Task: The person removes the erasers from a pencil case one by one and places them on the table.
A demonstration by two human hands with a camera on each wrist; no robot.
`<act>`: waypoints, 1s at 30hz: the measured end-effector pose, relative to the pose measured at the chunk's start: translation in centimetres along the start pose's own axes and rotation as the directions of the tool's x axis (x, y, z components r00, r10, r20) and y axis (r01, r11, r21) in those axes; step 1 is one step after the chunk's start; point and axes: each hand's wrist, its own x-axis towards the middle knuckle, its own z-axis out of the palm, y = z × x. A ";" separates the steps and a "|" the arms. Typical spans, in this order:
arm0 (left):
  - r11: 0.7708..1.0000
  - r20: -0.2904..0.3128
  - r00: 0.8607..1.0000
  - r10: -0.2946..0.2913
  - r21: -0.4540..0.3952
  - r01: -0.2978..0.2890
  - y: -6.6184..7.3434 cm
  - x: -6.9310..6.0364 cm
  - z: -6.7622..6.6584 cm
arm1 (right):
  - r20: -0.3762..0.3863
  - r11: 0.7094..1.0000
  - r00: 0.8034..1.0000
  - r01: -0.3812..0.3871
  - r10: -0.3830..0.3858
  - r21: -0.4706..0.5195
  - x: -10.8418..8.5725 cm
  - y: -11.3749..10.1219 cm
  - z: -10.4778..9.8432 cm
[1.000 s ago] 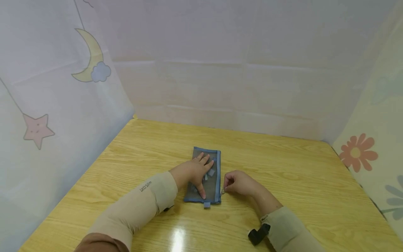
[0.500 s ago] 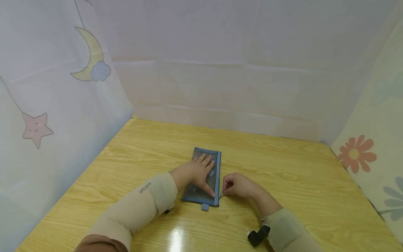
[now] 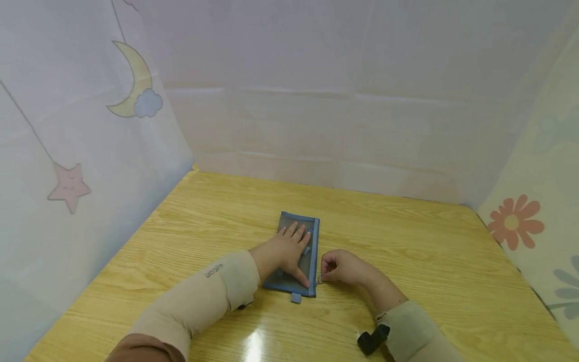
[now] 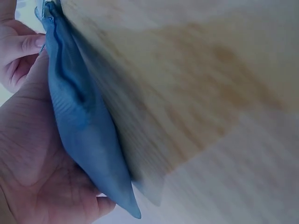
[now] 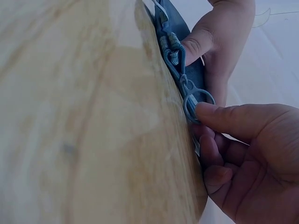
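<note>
A blue zip pouch [image 3: 305, 261] with see-through mesh lies flat on the table, its zipper edge facing right. Through the mesh a few small pale pieces show, too blurred to name. My left hand [image 3: 288, 252] rests on the pouch with fingers spread, the thumb pressing near the zipper's lower end. At that corner my right hand [image 3: 345, 266] pinches the ring-shaped zipper pull [image 5: 192, 103] between thumb and forefinger. In the left wrist view the pouch [image 4: 88, 126] bulges beside the left palm.
A wood-grain table [image 3: 217, 216] carries the pouch. Printed cloth [image 3: 289, 125] hangs along the back and both sides. A black wrist device [image 3: 373, 339] sits at the right sleeve.
My left thumb has shifted right, from the lower part of the mesh to the zipper's lower end. My right hand keeps its pinch on the zipper pull, almost unmoved.
</note>
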 end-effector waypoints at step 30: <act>0.999 0.032 0.999 -0.016 0.032 0.015 0.1 -0.5 -0.4 | -0.168 0.992 0.984 -0.069 0.051 -0.102 0.9 0.3 0.3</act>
